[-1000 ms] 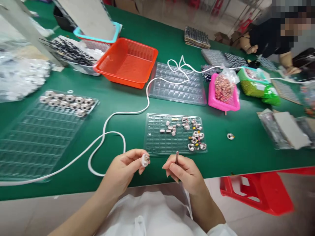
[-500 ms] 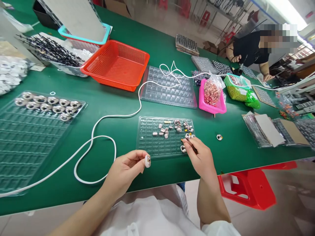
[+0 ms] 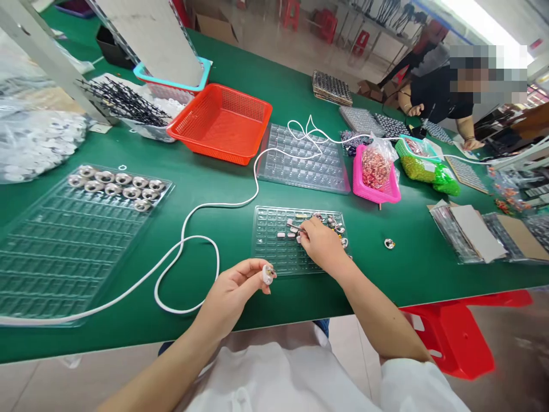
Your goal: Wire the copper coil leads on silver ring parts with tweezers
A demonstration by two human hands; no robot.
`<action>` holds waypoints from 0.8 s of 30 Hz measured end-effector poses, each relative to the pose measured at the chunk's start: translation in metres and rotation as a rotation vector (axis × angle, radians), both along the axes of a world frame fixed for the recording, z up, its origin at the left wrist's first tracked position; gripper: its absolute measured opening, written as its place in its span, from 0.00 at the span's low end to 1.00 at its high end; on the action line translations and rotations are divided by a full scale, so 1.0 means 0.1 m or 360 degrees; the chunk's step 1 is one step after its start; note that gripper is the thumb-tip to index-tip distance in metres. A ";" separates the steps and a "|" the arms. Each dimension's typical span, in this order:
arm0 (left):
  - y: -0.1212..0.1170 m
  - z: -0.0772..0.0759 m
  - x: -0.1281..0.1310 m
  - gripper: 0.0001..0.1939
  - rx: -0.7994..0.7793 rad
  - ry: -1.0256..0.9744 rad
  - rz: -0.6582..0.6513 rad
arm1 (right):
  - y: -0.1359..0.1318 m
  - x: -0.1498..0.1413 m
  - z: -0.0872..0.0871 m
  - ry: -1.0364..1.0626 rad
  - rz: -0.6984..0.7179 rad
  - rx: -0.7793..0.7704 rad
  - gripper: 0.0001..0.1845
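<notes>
My left hand (image 3: 242, 289) pinches a small white rounded housing (image 3: 268, 274) with metallic parts showing inside, held just above the table edge. Closed around a pair of thin dark tweezers (image 3: 295, 227), my right hand (image 3: 321, 243) is over a clear compartment tray (image 3: 274, 257). The tweezer tips are among small pale rectangular pieces (image 3: 281, 235) lying on that tray. Several white and silver housings (image 3: 338, 227) with bits of orange sit at the tray's right side, partly hidden by my right hand. One more housing (image 3: 389, 244) lies alone on the green table.
To the left, a larger clear tray (image 3: 64, 246) holds rows of silvery housings. A white cable (image 3: 182, 229) loops across the table. Behind stand an orange basket (image 3: 257, 137) and a pink basket (image 3: 358, 189). A co-worker (image 3: 441, 97) sits at the far right.
My right hand has moved left with the tweezers, from the housings at the tray's right to the pale pieces. My left hand still holds its housing, now turned slightly. The view has shifted a little.
</notes>
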State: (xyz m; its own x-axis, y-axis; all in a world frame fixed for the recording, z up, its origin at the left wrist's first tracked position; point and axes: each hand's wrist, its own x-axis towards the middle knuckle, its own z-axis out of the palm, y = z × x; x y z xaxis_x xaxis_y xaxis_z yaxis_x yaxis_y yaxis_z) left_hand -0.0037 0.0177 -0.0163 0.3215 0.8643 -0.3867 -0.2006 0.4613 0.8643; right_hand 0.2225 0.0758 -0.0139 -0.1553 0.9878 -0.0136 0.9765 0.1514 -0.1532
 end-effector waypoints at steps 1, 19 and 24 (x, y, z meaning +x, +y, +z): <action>0.00 0.00 -0.01 0.07 -0.0009 -0.0018 0.0009 | 0.00 0.01 -0.01 0.0003 -0.0014 0.0021 0.06; -0.03 0.15 -0.01 0.06 -0.0409 -0.0761 0.0049 | -0.90 -0.60 -0.21 0.0817 0.0351 0.0811 0.19; -0.05 0.15 -0.06 0.05 -0.0353 -0.0651 0.0073 | -0.91 -0.61 -0.20 0.1046 0.0408 0.0799 0.19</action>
State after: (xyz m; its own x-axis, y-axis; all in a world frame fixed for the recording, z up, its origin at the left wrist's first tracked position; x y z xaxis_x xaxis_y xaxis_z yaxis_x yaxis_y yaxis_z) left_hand -0.0093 0.0129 -0.0012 0.4498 0.7918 -0.4132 -0.5289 0.6089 0.5912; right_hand 0.1619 -0.0150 -0.0339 -0.1973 0.7864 0.5853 0.6398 0.5557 -0.5309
